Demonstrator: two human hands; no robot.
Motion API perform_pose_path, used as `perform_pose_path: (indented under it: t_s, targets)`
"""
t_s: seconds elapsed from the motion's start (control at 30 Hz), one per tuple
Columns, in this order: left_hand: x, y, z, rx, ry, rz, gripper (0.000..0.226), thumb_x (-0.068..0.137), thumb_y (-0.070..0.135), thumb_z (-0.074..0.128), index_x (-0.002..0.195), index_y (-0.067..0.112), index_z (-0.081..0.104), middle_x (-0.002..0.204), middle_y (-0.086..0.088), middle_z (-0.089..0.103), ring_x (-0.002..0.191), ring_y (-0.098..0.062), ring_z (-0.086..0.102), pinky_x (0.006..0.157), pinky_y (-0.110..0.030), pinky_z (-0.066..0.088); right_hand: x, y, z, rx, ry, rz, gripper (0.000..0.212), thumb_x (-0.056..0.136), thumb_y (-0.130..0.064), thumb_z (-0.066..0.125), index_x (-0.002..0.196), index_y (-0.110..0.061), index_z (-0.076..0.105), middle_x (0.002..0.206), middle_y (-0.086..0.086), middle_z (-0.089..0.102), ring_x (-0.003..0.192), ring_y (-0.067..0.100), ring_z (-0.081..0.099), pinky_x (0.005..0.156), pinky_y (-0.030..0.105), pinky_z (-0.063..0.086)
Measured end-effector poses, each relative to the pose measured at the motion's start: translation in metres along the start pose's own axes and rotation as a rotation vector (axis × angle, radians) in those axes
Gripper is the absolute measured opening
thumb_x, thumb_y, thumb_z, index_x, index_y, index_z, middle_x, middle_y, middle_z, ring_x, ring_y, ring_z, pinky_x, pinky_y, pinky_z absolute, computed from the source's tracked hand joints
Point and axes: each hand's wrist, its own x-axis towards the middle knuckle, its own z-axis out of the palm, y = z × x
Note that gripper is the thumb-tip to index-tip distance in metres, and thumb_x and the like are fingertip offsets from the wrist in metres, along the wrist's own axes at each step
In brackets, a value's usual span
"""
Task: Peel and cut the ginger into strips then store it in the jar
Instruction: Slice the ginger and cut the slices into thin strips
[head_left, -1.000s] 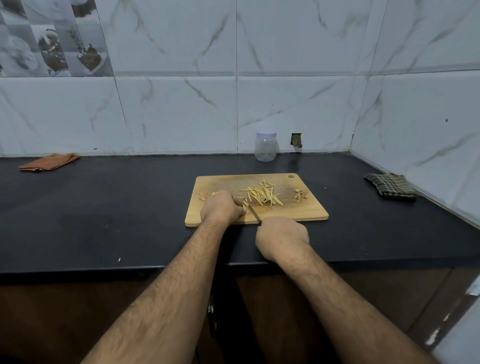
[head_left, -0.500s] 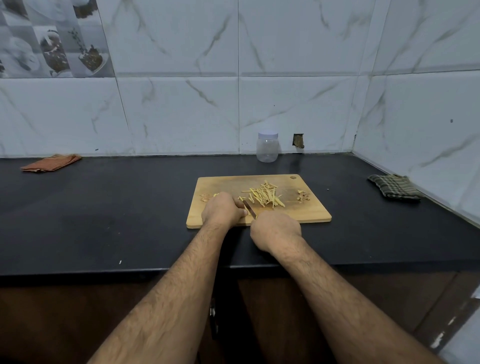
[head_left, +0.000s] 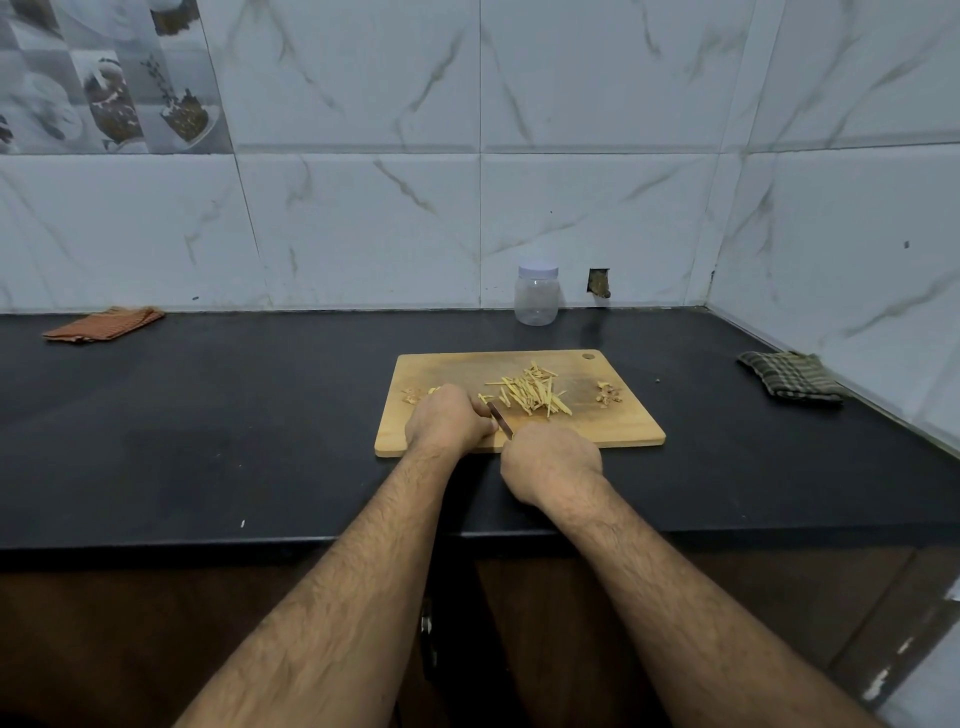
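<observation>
Right hand (head_left: 550, 460) at the near edge of the cutting board (head_left: 613, 431), fingers curled round the knife (head_left: 500, 420) handle; only a short bit of blade shows, angled toward the left hand (head_left: 449, 423). Left hand sits on the board's near-left part, fingers curled down; what they press is hidden, can't tell the hold. Ginger strips (head_left: 530, 395) piled mid-board, just beside the blade tip. Small peel scraps (head_left: 608, 393) near the board's right edge, more by its left edge. Board lies on the black counter (head_left: 260, 441). Jar (head_left: 536, 295), lid on, at the counter's back edge against the wall. Green cloth (head_left: 789, 383) far right, orange cloth (head_left: 104, 325) back-left.
</observation>
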Motion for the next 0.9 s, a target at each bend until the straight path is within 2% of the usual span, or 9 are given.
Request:
perform_pose_path:
  t_s: [0.17,0.3,0.47,0.9]
  targets:
    - [-0.0003,-0.0001,-0.0004,-0.003,-0.001,-0.001,0.022,0.088,0.037,0.073,0.109,0.036,0.075,0.112,0.008,0.072,0.105,-0.016,0.062,0.074,-0.026,0.043,-0.0007,0.0000,-0.0002,0.008,0.005,0.003,0.026,0.101,-0.026,0.048,0.118,-0.014,0.064,0.116,0.004,0.064,0.091,0.020,0.054,0.074,0.033,0.045]
    - [0.0000,0.0001,-0.0005,-0.007,0.000,-0.004,0.022,0.088,0.036,0.073,0.109,0.036,0.075,0.113,0.009,0.072,0.105,-0.015,0.062,0.074,-0.026,0.043,-0.0007,-0.0008,-0.0001,0.001,-0.006,0.010,0.026,0.101,-0.024,0.048,0.119,-0.014,0.064,0.118,0.004,0.064,0.103,0.022,0.061,0.076,0.034,0.046]
    - [0.0012,-0.0006,-0.0001,-0.009,-0.008,0.005,0.023,0.088,0.035,0.073,0.111,0.036,0.075,0.111,0.009,0.072,0.103,-0.015,0.062,0.073,-0.026,0.044,0.0000,-0.0013,-0.0017,-0.004,-0.033,0.015,0.026,0.100,-0.022,0.049,0.120,-0.013,0.063,0.120,0.006,0.064,0.107,0.023,0.060,0.077,0.034,0.044]
    - [0.0040,-0.0006,0.0013,-0.003,-0.010,0.004,0.021,0.087,0.035,0.073,0.108,0.036,0.075,0.109,0.010,0.072,0.102,-0.013,0.062,0.072,-0.027,0.044,0.0016,-0.0009,0.0001,-0.003,-0.040,0.025,0.026,0.100,-0.023,0.050,0.121,-0.015,0.063,0.120,0.005,0.064,0.106,0.023,0.061,0.075,0.034,0.044]
